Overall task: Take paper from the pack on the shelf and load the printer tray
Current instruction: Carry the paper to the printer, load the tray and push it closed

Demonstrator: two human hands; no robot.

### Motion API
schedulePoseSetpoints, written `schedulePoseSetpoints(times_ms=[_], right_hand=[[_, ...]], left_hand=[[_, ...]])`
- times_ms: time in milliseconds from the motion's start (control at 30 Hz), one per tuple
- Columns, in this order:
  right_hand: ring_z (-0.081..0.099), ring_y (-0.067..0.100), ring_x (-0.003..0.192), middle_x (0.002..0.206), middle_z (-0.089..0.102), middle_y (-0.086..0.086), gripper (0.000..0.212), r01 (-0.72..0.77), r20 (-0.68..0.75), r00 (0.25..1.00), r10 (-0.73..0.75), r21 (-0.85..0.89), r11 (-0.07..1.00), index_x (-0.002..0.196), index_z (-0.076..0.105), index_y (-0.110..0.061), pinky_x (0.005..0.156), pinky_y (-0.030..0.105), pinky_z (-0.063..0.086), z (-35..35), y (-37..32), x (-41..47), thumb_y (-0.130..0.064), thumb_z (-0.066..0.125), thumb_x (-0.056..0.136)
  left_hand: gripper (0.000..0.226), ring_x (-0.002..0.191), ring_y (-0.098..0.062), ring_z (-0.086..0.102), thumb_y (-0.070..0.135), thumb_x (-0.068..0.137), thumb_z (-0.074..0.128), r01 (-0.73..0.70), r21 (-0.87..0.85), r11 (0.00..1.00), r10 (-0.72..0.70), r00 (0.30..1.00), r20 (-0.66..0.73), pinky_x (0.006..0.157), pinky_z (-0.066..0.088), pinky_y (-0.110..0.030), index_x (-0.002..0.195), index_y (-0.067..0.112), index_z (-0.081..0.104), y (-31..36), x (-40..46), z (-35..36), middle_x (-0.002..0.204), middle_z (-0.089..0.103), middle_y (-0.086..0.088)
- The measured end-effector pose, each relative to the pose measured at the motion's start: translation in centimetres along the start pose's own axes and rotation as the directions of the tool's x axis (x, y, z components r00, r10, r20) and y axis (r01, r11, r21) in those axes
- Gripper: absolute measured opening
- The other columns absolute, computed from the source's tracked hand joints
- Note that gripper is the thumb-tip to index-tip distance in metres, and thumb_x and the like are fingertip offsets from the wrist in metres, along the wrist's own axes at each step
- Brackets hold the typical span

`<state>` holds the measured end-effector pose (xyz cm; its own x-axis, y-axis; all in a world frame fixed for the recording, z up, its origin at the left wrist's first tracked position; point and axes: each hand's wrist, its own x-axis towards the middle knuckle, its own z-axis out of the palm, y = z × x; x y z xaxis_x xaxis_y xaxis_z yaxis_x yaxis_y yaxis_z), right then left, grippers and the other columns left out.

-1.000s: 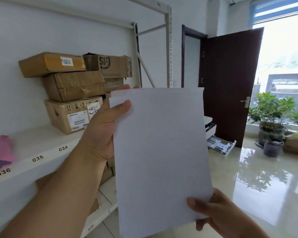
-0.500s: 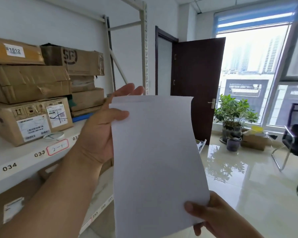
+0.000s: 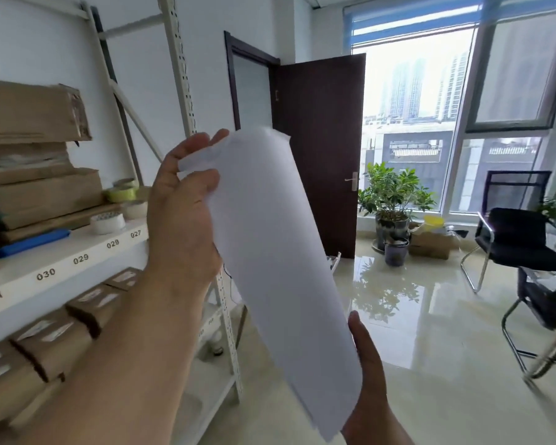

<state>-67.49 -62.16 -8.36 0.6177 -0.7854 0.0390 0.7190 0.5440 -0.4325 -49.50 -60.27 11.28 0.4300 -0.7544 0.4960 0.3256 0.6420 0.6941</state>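
The thin stack of white paper sheets (image 3: 280, 252) hangs tilted just right of the white metal shelf (image 3: 61, 261). The left hand (image 3: 183, 220) pinches its top corner; the right hand (image 3: 369, 380) cups its lower edge. Light and floppy, it likely needs support at both ends

Two bare hands (image 3: 183, 216), forearms uncovered, no sleeves, rings or watch in view.

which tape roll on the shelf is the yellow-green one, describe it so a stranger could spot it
Start at the white numbered shelf on the left and follow it to the end nearest the upright post. Three tape rolls sit there beside the stacked cardboard boxes. The yellow-green tape roll is the rearmost; the white tape rolls in front are pale.
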Motion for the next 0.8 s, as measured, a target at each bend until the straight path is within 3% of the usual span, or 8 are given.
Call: schedulePoseSetpoints(times_ms=[200, 300, 367, 433, 533, 600, 667, 800], right_hand=[[0.074, 0.042, 0.099, 0.123, 0.072, 0.028, 0.070, 0.050, -0.058, 0.997, -0.060, -0.165, 0.985, 0.120, 0.074, 0.001, 0.079, 0.051, 0.062, -4.5, -9.5, 1.6, -0.017, 0.097, 0.057], [0.068, 0.040, 0.117, 0.139, 0.064, 0.026, 0.056, 0.166, -0.070, 0.980, -0.189, -0.249, 0.954, 0.128, 0.070, -0.004, 0.096, 0.056, 0.056, -6.5, -14.4, 2.0, -0.017, 0.086, 0.077], [0.069, 0.039, 0.115, 0.135, 0.067, 0.024, 0.039, 0.220, -0.114, 0.958, -0.263, -0.294, 0.930, 0.130, 0.068, -0.004, 0.097, 0.056, 0.056, -8.1, -17.0, 2.3, -0.012, 0.064, 0.092], [0.072, 0.037, 0.109, 0.130, 0.070, 0.021, 0.035, 0.249, -0.159, 0.936, -0.314, -0.332, 0.910, 0.127, 0.069, -0.004, 0.094, 0.053, 0.058, -9.3, -18.7, 2.5, -0.007, 0.056, 0.095], [0.074, 0.037, 0.098, 0.121, 0.074, 0.022, 0.026, 0.219, -0.236, 0.911, -0.338, -0.417, 0.882, 0.115, 0.076, -0.002, 0.084, 0.051, 0.062, -10.5, -19.9, 2.9, -0.005, 0.060, 0.094], [0.076, 0.037, 0.088, 0.114, 0.076, 0.024, 0.025, 0.187, -0.291, 0.889, -0.355, -0.478, 0.858, 0.113, 0.074, 0.002, 0.072, 0.046, 0.064, -11.6, -20.5, 3.0, -0.005, 0.064, 0.091], [0.076, 0.037, 0.082, 0.110, 0.077, 0.024, 0.025, 0.156, -0.331, 0.865, -0.378, -0.537, 0.829, 0.111, 0.072, 0.004, 0.067, 0.044, 0.063, -12.5, -21.3, 3.3, -0.003, 0.067, 0.088], [0.076, 0.037, 0.082, 0.108, 0.078, 0.024, 0.020, 0.116, -0.367, 0.822, -0.436, -0.641, 0.759, 0.107, 0.074, 0.004, 0.072, 0.047, 0.063, -13.6, -23.2, 4.9, -0.004, 0.069, 0.088]], left_hand=[[0.040, 0.111, -0.020, 0.071, -0.010, 0.090, 0.052, -0.081, 0.127, 0.989, 0.077, 0.996, 0.038, 0.071, 0.060, -0.030, 0.109, 0.022, 0.064, -6.4, 1.7, 4.4, 0.128, 0.072, -0.002], [0.049, 0.120, -0.026, 0.068, -0.014, 0.084, 0.054, 0.095, 0.152, 0.984, -0.121, 0.977, 0.174, 0.080, 0.062, -0.035, 0.115, 0.022, 0.064, -7.8, 3.6, 2.8, 0.131, 0.071, -0.006], [0.057, 0.118, -0.031, 0.068, 0.006, 0.074, 0.076, 0.284, 0.286, 0.915, -0.365, 0.884, 0.292, 0.084, 0.060, -0.042, 0.127, 0.024, 0.065, -7.6, 5.3, 1.8, 0.134, 0.068, -0.012], [0.080, 0.112, -0.034, 0.070, 0.041, 0.062, 0.091, 0.376, 0.545, 0.749, -0.600, 0.735, 0.317, 0.084, 0.060, -0.047, 0.135, 0.024, 0.063, -8.1, 6.9, 1.4, 0.136, 0.066, -0.017], [0.101, 0.114, -0.047, 0.067, 0.072, 0.062, 0.080, 0.349, 0.732, 0.584, -0.739, 0.602, 0.302, 0.092, 0.056, -0.063, 0.144, 0.020, 0.052, -10.8, 7.7, 2.4, 0.134, 0.068, -0.014], [0.103, 0.098, -0.037, 0.074, 0.079, 0.059, 0.075, 0.381, 0.726, 0.572, -0.757, 0.585, 0.290, 0.074, 0.062, -0.048, 0.141, 0.019, 0.054, -13.2, 7.9, 2.4, 0.125, 0.073, -0.013], [0.100, 0.089, -0.029, 0.076, 0.084, 0.062, 0.067, 0.481, 0.643, 0.596, -0.766, 0.579, 0.278, 0.069, 0.060, -0.040, 0.135, 0.017, 0.061, -15.5, 8.0, 1.9, 0.116, 0.076, -0.014], [0.073, 0.108, -0.027, 0.074, 0.078, 0.083, 0.039, 0.548, 0.532, 0.645, -0.729, 0.651, 0.212, 0.098, 0.049, -0.049, 0.118, 0.025, 0.076, -20.2, 8.8, 0.8, 0.119, 0.077, -0.007]])
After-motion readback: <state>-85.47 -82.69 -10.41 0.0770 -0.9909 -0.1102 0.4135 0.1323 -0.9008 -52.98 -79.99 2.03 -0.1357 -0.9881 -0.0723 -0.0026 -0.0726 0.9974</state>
